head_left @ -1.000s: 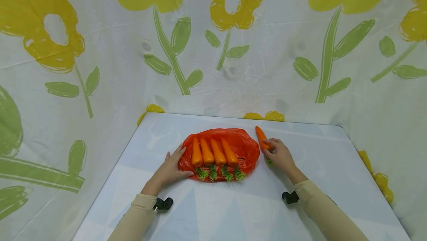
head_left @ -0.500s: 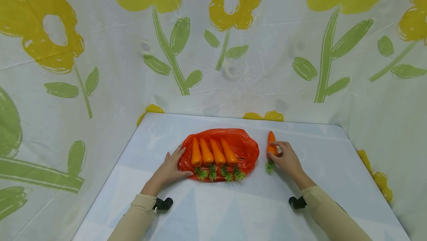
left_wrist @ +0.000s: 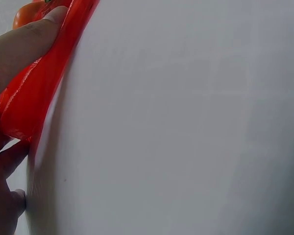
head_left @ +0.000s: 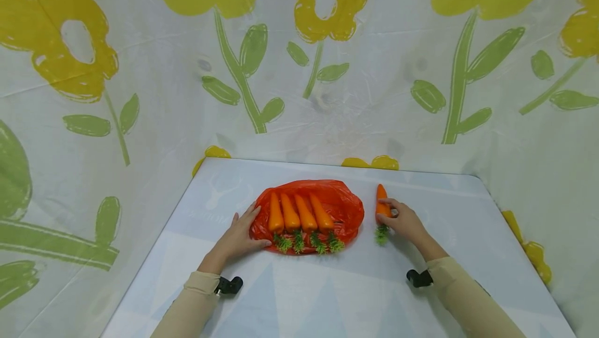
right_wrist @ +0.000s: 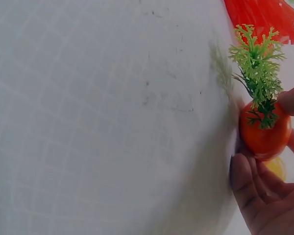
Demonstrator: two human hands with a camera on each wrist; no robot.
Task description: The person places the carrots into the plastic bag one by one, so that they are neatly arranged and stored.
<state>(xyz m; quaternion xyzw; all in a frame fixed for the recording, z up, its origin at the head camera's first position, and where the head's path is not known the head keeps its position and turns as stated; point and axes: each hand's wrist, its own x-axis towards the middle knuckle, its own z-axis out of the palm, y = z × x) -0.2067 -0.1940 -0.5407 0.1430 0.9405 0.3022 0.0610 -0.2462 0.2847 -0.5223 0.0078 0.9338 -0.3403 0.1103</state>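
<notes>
A red plastic bag [head_left: 348,208] lies flattened on the table, with several orange carrots [head_left: 291,213] side by side on it, their green tops pointing toward me. My left hand [head_left: 238,236] rests at the bag's left edge, fingers spread and thumb along the near side. In the left wrist view the straight thumb [left_wrist: 27,46] presses against the red plastic. To the right of the bag, my right hand [head_left: 407,223] holds one more carrot [head_left: 381,203] between thumb and fingers, tip pointing away. The right wrist view shows that carrot's leafy top [right_wrist: 258,68] close over the table.
The pale table [head_left: 327,296] has a faint blue triangle pattern. Behind it and at both sides hangs a white cloth [head_left: 383,67] printed with yellow flowers. A small black camera [head_left: 229,286] sits on the left wrist, another black camera [head_left: 419,278] on the right.
My right hand has drawn the carrot to the right, away from the bag, and turned it nearly straight; over the last half second it hardly moves. The left hand and bag stay put.
</notes>
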